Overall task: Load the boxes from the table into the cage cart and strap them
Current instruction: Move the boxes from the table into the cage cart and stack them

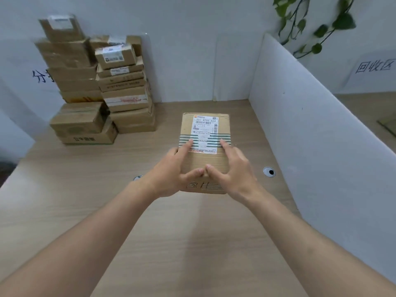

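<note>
- One box (204, 151) is in my grasp at the middle of the tabletop (85, 200); my left hand (173, 170) and right hand (232, 168) clasp its sides, index fingers stretched over the top, thumbs meeting on its near edge.
- Many more boxes stay stacked (98, 82) at about ten o'clock against the wall, so I judge loading barely begun; no cage cart or strap shows in the head view.
- Looks: plain brown cardboard, a white shipping label (204, 129) on top, dark green stripes banding it, print on its near face.
</note>
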`<state>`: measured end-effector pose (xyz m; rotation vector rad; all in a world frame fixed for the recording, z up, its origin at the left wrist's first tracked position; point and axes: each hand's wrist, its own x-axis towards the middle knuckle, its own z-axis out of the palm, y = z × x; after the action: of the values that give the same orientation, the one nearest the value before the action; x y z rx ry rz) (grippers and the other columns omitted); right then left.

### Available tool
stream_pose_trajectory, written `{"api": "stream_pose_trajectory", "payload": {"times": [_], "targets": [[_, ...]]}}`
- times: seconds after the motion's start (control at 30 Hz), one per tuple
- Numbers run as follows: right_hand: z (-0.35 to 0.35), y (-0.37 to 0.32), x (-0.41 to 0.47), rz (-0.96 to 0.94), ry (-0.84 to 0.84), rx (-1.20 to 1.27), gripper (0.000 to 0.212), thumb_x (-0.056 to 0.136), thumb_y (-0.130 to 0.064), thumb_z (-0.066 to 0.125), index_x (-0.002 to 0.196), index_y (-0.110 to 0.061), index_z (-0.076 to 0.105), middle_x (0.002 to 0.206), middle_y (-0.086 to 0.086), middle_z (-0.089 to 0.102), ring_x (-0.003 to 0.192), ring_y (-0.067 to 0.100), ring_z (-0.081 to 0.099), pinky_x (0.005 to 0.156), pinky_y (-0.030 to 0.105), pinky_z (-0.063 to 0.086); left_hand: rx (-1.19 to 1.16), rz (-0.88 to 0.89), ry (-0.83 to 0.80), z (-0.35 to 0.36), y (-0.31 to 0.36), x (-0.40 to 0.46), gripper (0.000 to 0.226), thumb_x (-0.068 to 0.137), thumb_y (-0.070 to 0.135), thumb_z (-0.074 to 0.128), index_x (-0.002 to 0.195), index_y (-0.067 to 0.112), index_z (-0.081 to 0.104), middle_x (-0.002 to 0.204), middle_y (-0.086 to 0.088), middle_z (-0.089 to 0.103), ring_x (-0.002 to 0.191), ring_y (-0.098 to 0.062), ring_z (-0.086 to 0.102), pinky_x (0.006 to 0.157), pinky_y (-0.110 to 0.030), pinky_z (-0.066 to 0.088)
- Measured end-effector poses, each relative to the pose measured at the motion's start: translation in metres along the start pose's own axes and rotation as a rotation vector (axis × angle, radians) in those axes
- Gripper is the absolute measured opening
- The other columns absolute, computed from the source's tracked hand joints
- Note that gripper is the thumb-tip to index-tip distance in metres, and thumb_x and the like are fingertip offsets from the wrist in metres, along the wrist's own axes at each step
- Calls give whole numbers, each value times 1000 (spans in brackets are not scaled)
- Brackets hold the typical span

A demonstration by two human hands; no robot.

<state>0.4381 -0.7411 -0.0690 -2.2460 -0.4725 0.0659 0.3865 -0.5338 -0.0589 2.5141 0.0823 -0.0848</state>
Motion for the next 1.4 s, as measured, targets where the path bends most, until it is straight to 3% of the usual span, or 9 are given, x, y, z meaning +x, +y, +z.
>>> {"api": "stream_pose_trajectory", "payload": {"times": [0.23, 0.33, 0.5, 0.67, 0.87, 1.03, 1.2, 1.4], "targets": [[-32, -84, -52, -129, -37, -62, 108, 75, -75, 55, 162, -17, 30, 160, 11, 37, 148, 24, 36, 119, 46, 38, 117, 3, 75, -65, 33, -92, 100, 92, 71, 57, 166, 30, 5, 158, -6, 36, 140, -23, 43, 112, -37, 42], [-35, -118, -76, -177, -59, -89, 97, 85, -62, 64, 162, -16, 28, 162, 11, 35, 149, 24, 34, 120, 44, 36, 168, 7, 93, -91, 39, -133, 94, 94, 70, 55, 165, 34, 7, 156, -6, 36, 139, -24, 44, 111, -41, 45], [-29, -172, -119, -273, -65, -120, 77, 92, -48, 68, 157, -19, 39, 150, 5, 45, 134, 22, 47, 111, 35, 43, 213, 14, 122, -127, 34, -200, 89, 94, 70, 54, 164, 38, 10, 147, -6, 43, 124, -22, 52, 101, -36, 50], [-11, -218, -167, -303, -63, -110, 74, 92, -48, 68, 156, -24, 39, 148, 3, 44, 129, 20, 49, 104, 32, 45, 206, 22, 147, -153, 20, -260, 85, 94, 68, 58, 161, 38, 16, 142, -6, 46, 115, -20, 54, 87, -30, 50], [15, -258, -209, -298, -41, -93, 73, 91, -50, 66, 155, -28, 38, 149, 1, 43, 127, 20, 50, 102, 38, 50, 207, 11, 176, -171, 2, -318, 86, 94, 67, 58, 162, 38, 14, 148, -6, 44, 119, -20, 52, 90, -30, 49], [34, -286, -217, -344, -89, -76, 72, 94, -47, 65, 156, -26, 36, 152, 2, 41, 124, 16, 47, 91, 24, 41, 199, -68, 226, -183, -13, -348, 83, 95, 67, 55, 161, 40, 14, 145, -7, 44, 117, -22, 55, 93, -37, 56], [50, -304, -208, -415, -166, -60, 73, 94, -47, 65, 157, -25, 35, 153, 2, 41, 121, 11, 43, 91, 24, 41, 219, -158, 294, -190, -23, -367, 82, 97, 65, 54, 162, 38, 13, 140, -7, 45, 111, -20, 53, 83, -29, 49], [75, -316, -194, -489, -296, -38, 74, 93, -47, 68, 157, -26, 36, 154, 0, 40, 132, 18, 45, 105, 36, 49, 178, -309, 348, -189, -37, -390, 82, 96, 65, 54, 162, 39, 13, 144, -8, 43, 119, -25, 54, 92, -39, 58]]}}
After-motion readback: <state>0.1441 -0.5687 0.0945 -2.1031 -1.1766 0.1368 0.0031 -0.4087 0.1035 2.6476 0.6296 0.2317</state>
